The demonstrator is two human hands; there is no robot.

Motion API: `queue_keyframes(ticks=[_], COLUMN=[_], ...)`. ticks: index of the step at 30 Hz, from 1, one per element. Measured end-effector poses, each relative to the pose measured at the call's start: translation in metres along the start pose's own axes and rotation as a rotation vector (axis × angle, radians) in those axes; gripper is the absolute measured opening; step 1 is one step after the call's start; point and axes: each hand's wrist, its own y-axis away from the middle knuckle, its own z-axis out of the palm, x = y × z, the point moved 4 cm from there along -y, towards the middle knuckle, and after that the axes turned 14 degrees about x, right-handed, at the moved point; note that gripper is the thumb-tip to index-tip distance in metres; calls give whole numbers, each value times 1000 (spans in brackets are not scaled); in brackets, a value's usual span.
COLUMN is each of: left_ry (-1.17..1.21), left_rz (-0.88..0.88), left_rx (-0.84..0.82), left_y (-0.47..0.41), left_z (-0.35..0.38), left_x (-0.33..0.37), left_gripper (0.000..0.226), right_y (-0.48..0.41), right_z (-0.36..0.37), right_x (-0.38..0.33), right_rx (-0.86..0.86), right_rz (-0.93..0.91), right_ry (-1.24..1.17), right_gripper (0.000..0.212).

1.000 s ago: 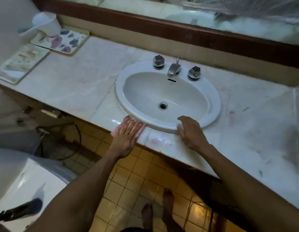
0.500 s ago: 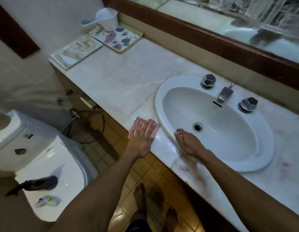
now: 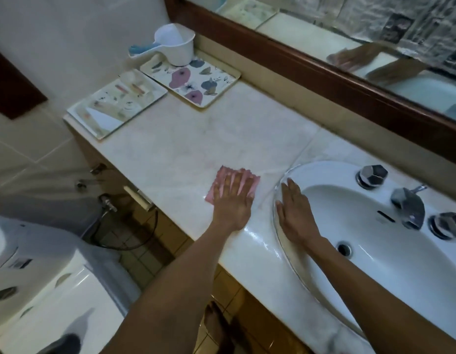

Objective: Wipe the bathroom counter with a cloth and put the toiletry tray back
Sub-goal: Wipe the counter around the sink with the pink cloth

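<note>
My left hand (image 3: 230, 200) lies flat, fingers spread, pressing a pink cloth (image 3: 223, 172) onto the pale marble counter (image 3: 196, 139), just left of the sink. My right hand (image 3: 294, 212) rests flat and empty on the left rim of the white sink (image 3: 390, 254). A floral tray (image 3: 196, 81) sits at the counter's far left against the back wall, with a white scoop cup (image 3: 175, 44) standing on its far corner. A second tray (image 3: 117, 103) holding small toiletries lies beside it at the counter's left end.
Chrome faucet (image 3: 408, 205) and two knobs (image 3: 371, 176) stand behind the basin. A wood-framed mirror (image 3: 324, 62) runs along the back. A white toilet (image 3: 42, 290) stands lower left, with pipes and a hose under the counter's edge.
My left hand has slid the pink cloth left and farther onto the counter, away from the front edge. My right hand moved to the sink's left rim. The view shifted left.
</note>
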Motion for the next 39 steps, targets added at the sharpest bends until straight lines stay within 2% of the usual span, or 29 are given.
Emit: queue_keyframes(ticks=[3,7,9,11,13,16,19,21,25,29,33,39], left_ry=[40,98,145,145,102,14,-35,-60,-55,-101,-102,-63], left_rz=[86,423,517,612,567,363,221,250,365,289,252,195], left_rx=[100,75,25,-99,-136,-110,-89,-45,-97,-59,-41,-59], left_y=[-16,10,32,35,1,-65,-73,-62,-89,-160,-216,-254], left_z=[15,4,-14,-20,-15,-9,-5,-6,-4,10,24,38], left_x=[23,26,9,-15,-38,-60,-56,-56,-78,-102,-109,-101], left_gripper=[54,48,49,51,51,51,54,53,53,54,53,55], right_y=[-17,-28,-37,-49,-62,-79,-97,-114,-169,-219,-248,-254], right_z=[2,-5,-6,-4,1,10,14,16,32,51,64,74], right_x=[1,7,8,6,2,-11,-24,-29,-35,-31,-30,-29], right_rx=[35,128,154,173,181,168,194,208,175,185,206,202], right_rz=[57,113,140,131,96,61,63,78,87,194,187,200], right_ry=[45,112,129,138,130,109,52,17,13,10,48,130], right_gripper=[54,53,53,51,46,42,40,41,48,57,60,61])
